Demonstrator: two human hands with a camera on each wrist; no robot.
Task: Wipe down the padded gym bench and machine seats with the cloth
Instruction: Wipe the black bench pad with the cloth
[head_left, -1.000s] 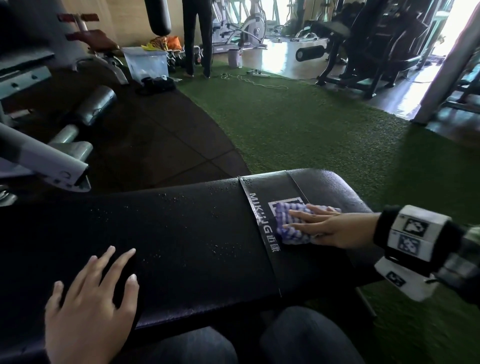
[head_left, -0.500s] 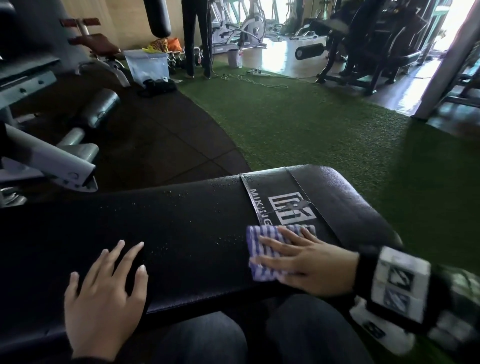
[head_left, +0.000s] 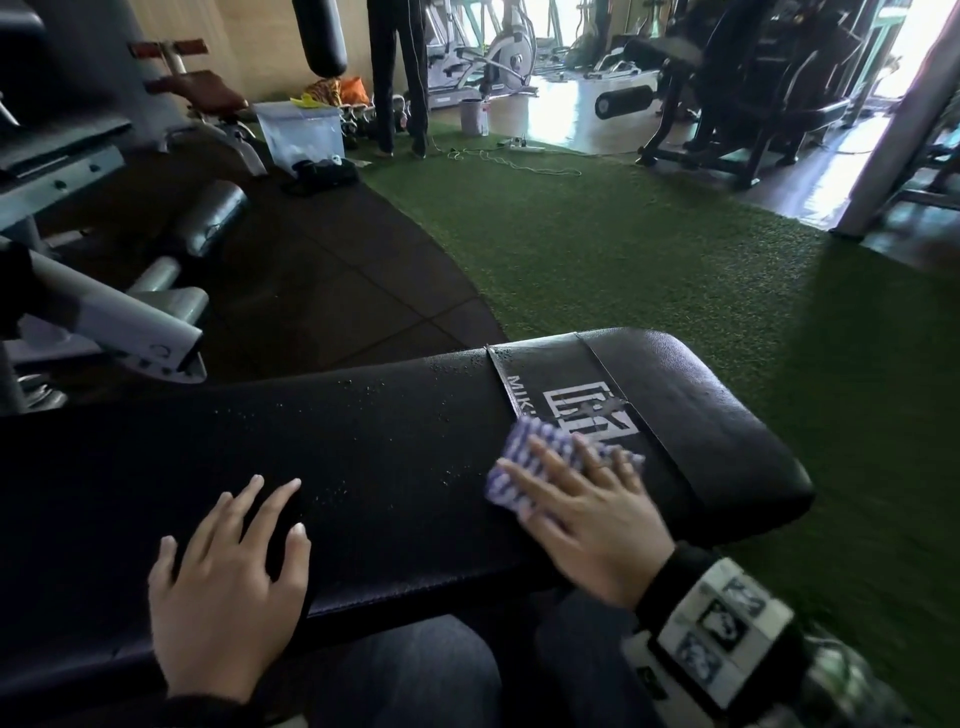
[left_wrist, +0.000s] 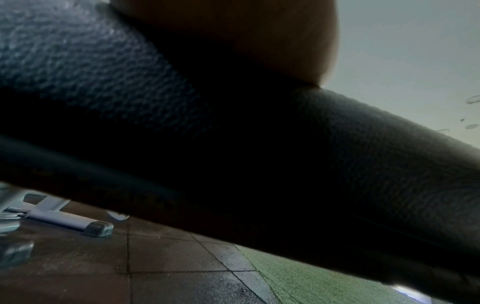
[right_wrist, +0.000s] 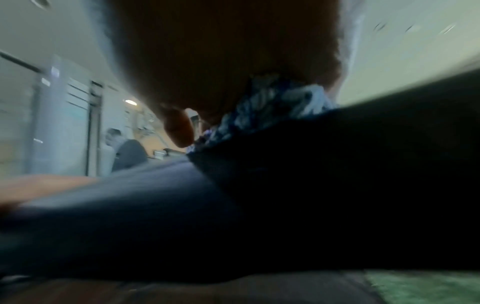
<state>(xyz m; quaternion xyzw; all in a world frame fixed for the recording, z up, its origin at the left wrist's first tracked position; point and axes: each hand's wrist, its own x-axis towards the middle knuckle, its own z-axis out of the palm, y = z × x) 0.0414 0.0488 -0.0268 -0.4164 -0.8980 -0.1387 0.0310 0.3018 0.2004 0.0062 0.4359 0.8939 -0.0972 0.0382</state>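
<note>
A black padded bench (head_left: 363, 457) lies across the head view, with a white logo band near its right end and water droplets on its top. My right hand (head_left: 576, 499) lies flat, fingers straight, pressing a blue-and-white striped cloth (head_left: 514, 457) on the pad just below the logo. In the blurred right wrist view the cloth (right_wrist: 262, 107) bunches under the palm on the bench (right_wrist: 337, 185). My left hand (head_left: 234, 561) rests open, fingers spread, on the pad's left part. The left wrist view shows the bench's grained leather (left_wrist: 363, 154) close up beneath the palm.
My knees (head_left: 415, 675) in dark trousers are against the bench's near side. A grey machine frame (head_left: 114, 322) and padded rollers stand to the left on dark floor tiles. Green turf (head_left: 675, 270) stretches behind. A person's legs (head_left: 400, 78), a clear bin (head_left: 301, 132) and machines stand at the back.
My right hand has swept the cloth from over the logo toward the bench's near edge and then partway back up to the logo's lower edge. The left hand stays resting on the pad.
</note>
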